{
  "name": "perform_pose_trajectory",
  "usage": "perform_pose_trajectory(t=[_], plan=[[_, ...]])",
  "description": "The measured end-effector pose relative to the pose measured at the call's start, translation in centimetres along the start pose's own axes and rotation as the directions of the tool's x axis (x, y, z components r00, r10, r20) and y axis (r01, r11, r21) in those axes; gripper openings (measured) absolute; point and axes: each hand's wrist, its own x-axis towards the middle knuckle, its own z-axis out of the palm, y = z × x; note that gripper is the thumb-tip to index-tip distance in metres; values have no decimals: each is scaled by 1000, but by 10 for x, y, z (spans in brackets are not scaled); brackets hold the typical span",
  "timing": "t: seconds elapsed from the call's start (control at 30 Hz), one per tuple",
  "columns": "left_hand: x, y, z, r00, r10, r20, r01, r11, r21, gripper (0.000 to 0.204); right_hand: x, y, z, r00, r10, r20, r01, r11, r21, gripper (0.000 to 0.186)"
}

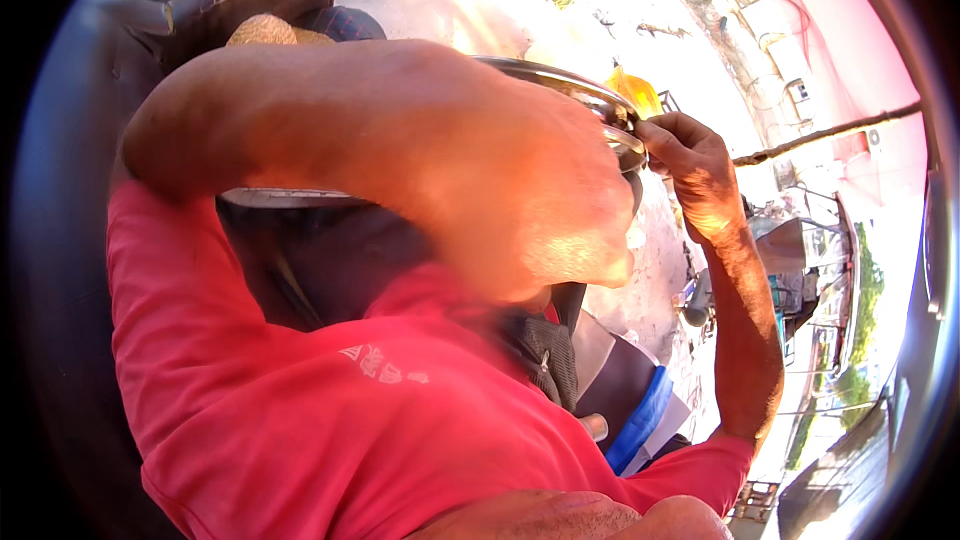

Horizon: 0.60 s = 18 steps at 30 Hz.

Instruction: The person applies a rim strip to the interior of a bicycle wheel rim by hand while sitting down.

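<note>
So the shiny rim (585, 87) is up top, right of centre, curving behind the left hand (565, 195) and ending at the right hand (692, 155). Right thumb and finger are nearly together, pinching that end. Left one's curled over, fingers hidden, so can't tell if it's gripping anything tbh.
</note>
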Motion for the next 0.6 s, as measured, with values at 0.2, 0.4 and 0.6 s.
perform_pose_trajectory(t=[0.2,0.4,0.6], plan=[[-4,5,-14,995,-63,-79,59,996,-60,36,11,38,13,874,-460,-154,472,880,53,37],[-13,7,-19,884,-162,-438,261,949,177,56,44,98,66,757,-514,-403,565,825,8,53],[-13,-6,-28,774,-586,-241,604,797,5,65,57,68,75,748,-409,-523,513,856,65,61]])
